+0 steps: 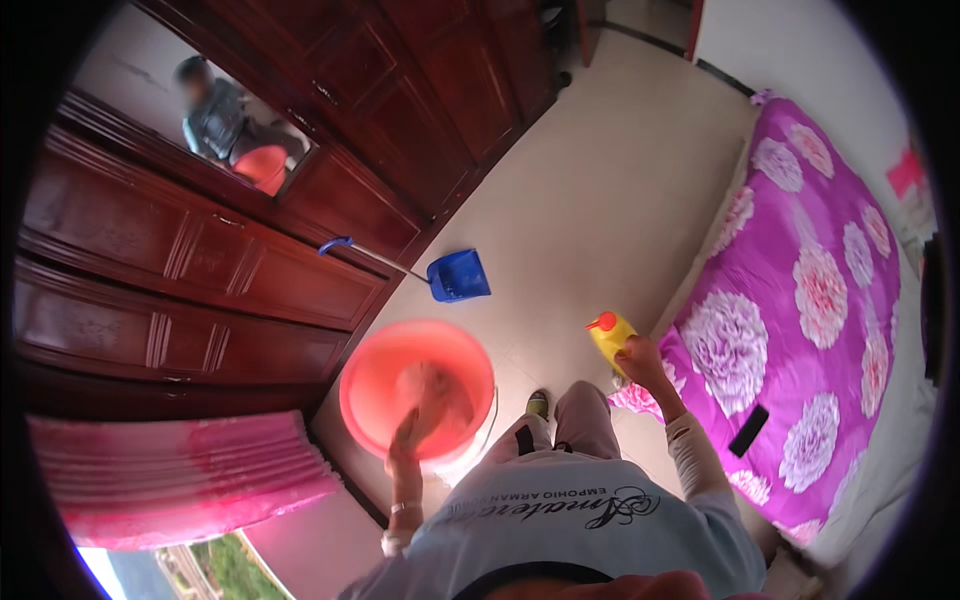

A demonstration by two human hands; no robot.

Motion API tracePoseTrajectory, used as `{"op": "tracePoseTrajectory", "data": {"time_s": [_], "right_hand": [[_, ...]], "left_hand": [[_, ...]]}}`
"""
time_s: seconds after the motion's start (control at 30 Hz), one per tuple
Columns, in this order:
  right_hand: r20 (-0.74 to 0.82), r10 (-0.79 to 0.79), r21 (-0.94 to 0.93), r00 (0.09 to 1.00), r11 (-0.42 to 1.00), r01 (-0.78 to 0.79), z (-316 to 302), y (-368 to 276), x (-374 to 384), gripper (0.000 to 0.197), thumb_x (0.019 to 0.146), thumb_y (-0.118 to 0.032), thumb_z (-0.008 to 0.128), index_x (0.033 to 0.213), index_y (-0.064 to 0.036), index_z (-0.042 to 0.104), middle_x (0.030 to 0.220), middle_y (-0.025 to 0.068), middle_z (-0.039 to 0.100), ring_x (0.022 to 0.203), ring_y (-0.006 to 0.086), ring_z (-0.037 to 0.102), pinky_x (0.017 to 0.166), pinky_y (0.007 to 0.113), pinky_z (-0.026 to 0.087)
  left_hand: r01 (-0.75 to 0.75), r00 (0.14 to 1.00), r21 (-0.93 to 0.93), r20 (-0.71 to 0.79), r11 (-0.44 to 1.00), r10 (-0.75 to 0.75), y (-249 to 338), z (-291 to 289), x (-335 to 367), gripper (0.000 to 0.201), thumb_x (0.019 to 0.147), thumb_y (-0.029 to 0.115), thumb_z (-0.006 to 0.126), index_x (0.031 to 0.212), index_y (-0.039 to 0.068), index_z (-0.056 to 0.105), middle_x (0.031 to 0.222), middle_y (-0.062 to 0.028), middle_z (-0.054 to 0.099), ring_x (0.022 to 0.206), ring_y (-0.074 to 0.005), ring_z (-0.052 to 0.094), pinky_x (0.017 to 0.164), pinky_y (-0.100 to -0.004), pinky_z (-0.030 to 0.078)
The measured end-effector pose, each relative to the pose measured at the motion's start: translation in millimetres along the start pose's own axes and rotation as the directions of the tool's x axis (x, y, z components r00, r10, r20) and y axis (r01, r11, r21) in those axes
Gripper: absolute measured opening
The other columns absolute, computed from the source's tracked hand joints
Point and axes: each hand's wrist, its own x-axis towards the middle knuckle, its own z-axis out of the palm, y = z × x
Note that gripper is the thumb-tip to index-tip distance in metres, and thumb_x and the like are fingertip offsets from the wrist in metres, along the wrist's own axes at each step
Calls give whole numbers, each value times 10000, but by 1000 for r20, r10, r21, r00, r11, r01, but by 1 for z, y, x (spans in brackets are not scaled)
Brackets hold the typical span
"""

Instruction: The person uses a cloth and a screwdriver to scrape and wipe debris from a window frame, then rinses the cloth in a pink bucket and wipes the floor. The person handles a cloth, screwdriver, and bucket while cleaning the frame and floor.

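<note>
A large salmon-red bucket [362, 400] is in front of me on the left, its outline slightly blurred. My left hand [402, 440] is on its near rim, fingers over the edge toward the inside, gripping it. Within the bucket shows a blurred brownish-pink patch that I cannot make out. On the right, my right hand [645, 362] is wrapped round a yellow bottle [610, 338] with a red cap, held tilted beside the bed, apart from the bucket.
A blue long-handled dustpan [459, 276] leans against the dark red wooden cabinets [180, 270] beyond the bucket. To the right stands a bed with a purple floral cover [780, 250], a black oblong object [748, 431] on it. A pink curtain [180, 475] hangs at lower left.
</note>
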Motion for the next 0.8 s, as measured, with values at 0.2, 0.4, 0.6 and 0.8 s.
{"op": "tracePoseTrajectory", "data": {"time_s": [0.2, 0.4, 0.6, 0.8], "right_hand": [[-144, 126, 9, 981, 992, -126, 50, 105, 136, 219, 736, -209, 562, 740, -9, 651, 771, 214, 647, 723, 425, 627, 677, 484, 517], [-58, 310, 26, 949, 951, -309, 138, 230, 250, 238, 689, -244, 625, 712, -7, 638, 748, 207, 647, 735, 416, 635, 673, 470, 520], [-145, 368, 407, 919, 868, -283, 225, 314, 352, 245, 693, -244, 671, 713, -7, 613, 656, 149, 635, 627, 302, 648, 607, 399, 521], [81, 598, 165, 797, 781, -603, 306, 388, 421, 204, 717, -180, 706, 704, 0, 611, 628, 59, 618, 603, 189, 615, 566, 348, 470]], "left_hand": [[85, 904, -133, -406, 987, -133, -78, 59, 215, 221, 817, 107, 548, 997, -22, 563, 970, -70, 565, 919, -180, 519, 814, -314, 410], [165, 854, -11, -498, 986, -148, -162, 181, 393, 192, 685, 17, 665, 868, 19, 608, 789, -28, 603, 680, -130, 538, 588, -276, 439], [362, 841, 93, -463, 928, -282, -282, 272, 518, 331, 642, 13, 658, 971, 6, 620, 927, -61, 632, 813, -220, 607, 708, -340, 515], [446, 866, 111, -304, 888, -397, -388, 272, 558, 339, 682, -10, 622, 1020, -3, 639, 930, -44, 643, 767, -160, 596, 636, -279, 488]]}}
